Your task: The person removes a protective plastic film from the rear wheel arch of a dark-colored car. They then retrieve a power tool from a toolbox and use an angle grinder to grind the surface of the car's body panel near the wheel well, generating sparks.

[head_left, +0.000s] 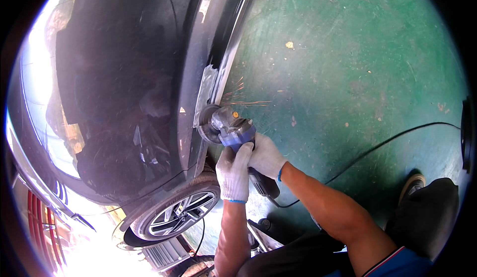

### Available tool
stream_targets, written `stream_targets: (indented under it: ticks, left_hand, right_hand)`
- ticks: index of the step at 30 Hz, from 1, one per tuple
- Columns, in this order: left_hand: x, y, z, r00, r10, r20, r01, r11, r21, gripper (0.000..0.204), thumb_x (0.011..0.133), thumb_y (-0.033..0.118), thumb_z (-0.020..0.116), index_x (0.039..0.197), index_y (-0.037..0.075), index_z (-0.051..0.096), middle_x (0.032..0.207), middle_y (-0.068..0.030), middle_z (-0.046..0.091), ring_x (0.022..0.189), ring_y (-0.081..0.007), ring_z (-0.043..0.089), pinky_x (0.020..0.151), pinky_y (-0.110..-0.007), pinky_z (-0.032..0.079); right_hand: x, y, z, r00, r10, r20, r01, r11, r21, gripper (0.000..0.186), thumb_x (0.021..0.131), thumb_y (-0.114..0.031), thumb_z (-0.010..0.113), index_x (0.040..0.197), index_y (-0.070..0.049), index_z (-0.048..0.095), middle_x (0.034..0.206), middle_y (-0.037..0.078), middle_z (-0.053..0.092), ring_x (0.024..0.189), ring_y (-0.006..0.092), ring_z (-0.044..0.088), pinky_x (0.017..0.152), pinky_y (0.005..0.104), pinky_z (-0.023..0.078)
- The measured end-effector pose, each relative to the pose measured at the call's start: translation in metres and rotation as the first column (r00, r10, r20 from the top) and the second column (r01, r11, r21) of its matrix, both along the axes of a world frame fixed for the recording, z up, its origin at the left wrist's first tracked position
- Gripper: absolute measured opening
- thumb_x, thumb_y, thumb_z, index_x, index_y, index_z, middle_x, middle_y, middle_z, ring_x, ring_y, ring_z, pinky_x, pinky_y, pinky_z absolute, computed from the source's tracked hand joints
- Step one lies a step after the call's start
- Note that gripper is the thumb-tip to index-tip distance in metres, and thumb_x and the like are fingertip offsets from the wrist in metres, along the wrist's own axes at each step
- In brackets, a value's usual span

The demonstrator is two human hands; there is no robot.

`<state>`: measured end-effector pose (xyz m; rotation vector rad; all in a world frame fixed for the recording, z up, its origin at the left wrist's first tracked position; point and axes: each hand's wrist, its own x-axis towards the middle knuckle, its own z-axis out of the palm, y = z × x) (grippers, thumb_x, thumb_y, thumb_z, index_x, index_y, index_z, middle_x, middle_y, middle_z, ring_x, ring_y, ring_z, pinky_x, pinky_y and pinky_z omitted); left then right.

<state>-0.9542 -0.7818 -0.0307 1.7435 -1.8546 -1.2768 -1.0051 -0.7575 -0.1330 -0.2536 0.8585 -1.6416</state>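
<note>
A blue and black angle grinder is held in both my hands, its disc against the lower side of a dark car. Orange sparks fly off to the right of the disc. A bare silvery patch of metal shows on the sill just beyond it. My left hand, in a white knitted glove, wraps round the grinder's body. Beside it, my right hand, gloved alike, grips the body from the right. The grinder's rear end sticks out below my hands.
A black power cord runs from the grinder across the green floor to the right. The car's wheel is close by my left forearm. A grey ribbed box stands below the wheel. My shoe is at the lower right.
</note>
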Motion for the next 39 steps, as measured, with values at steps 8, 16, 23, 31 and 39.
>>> stream_targets:
  ticks: [8, 16, 23, 31, 39]
  left_hand:
    - [-0.037, -0.011, 0.006, 0.990, -0.135, 0.039, 0.136, 0.990, -0.037, 0.030, 0.092, 0.021, 0.071, 0.109, -0.004, 0.069, 0.097, -0.0033, 0.065, 0.087, -0.0092, 0.054, 0.079, -0.026, 0.045]
    - [-0.018, 0.002, 0.006, 1.000, -0.020, -0.002, 0.020, 0.999, -0.037, 0.031, 0.092, 0.021, 0.071, 0.110, -0.003, 0.069, 0.098, -0.0046, 0.067, 0.087, -0.0095, 0.056, 0.079, -0.026, 0.045]
    - [-0.041, -0.009, 0.005, 0.986, -0.149, 0.078, 0.157, 0.982, -0.108, 0.032, 0.090, 0.023, 0.074, 0.104, -0.005, 0.069, 0.089, -0.0061, 0.068, 0.081, -0.0088, 0.057, 0.073, -0.027, 0.048]
    - [-0.049, -0.010, 0.005, 0.976, -0.184, 0.120, 0.199, 0.971, -0.135, 0.034, 0.091, 0.025, 0.072, 0.104, -0.005, 0.069, 0.089, -0.0053, 0.067, 0.080, -0.0090, 0.056, 0.072, -0.026, 0.047]
    - [-0.046, -0.013, 0.009, 0.977, -0.185, 0.110, 0.199, 0.971, -0.131, 0.037, 0.091, 0.028, 0.073, 0.102, -0.007, 0.068, 0.087, -0.0085, 0.069, 0.081, -0.0084, 0.056, 0.073, -0.028, 0.050]
  right_hand:
    - [-0.023, -0.013, -0.011, 0.989, -0.118, 0.085, 0.120, 0.992, -0.030, 0.040, 0.079, -0.014, 0.074, 0.113, 0.001, 0.061, 0.092, 0.015, 0.071, 0.078, 0.0193, 0.069, 0.069, 0.0371, 0.058]
    - [-0.012, -0.002, 0.002, 0.998, -0.010, 0.056, 0.013, 0.999, -0.044, 0.043, 0.079, -0.015, 0.075, 0.115, 0.002, 0.061, 0.098, 0.014, 0.072, 0.086, 0.0176, 0.068, 0.078, 0.0362, 0.056]
    - [-0.021, -0.016, -0.014, 0.981, -0.180, 0.074, 0.187, 0.977, -0.103, 0.033, 0.083, -0.013, 0.072, 0.112, 0.001, 0.063, 0.097, 0.012, 0.071, 0.085, 0.0152, 0.066, 0.076, 0.0351, 0.056]
    - [-0.039, -0.006, -0.002, 0.971, -0.064, 0.232, 0.090, 0.991, -0.103, 0.030, 0.083, -0.010, 0.072, 0.110, 0.000, 0.063, 0.096, 0.007, 0.068, 0.081, 0.0131, 0.063, 0.072, 0.0334, 0.055]
    - [-0.043, -0.005, 0.009, 0.981, -0.101, 0.166, 0.115, 0.990, -0.076, 0.027, 0.084, -0.010, 0.071, 0.108, 0.000, 0.063, 0.091, 0.007, 0.069, 0.080, 0.0116, 0.063, 0.071, 0.0327, 0.055]
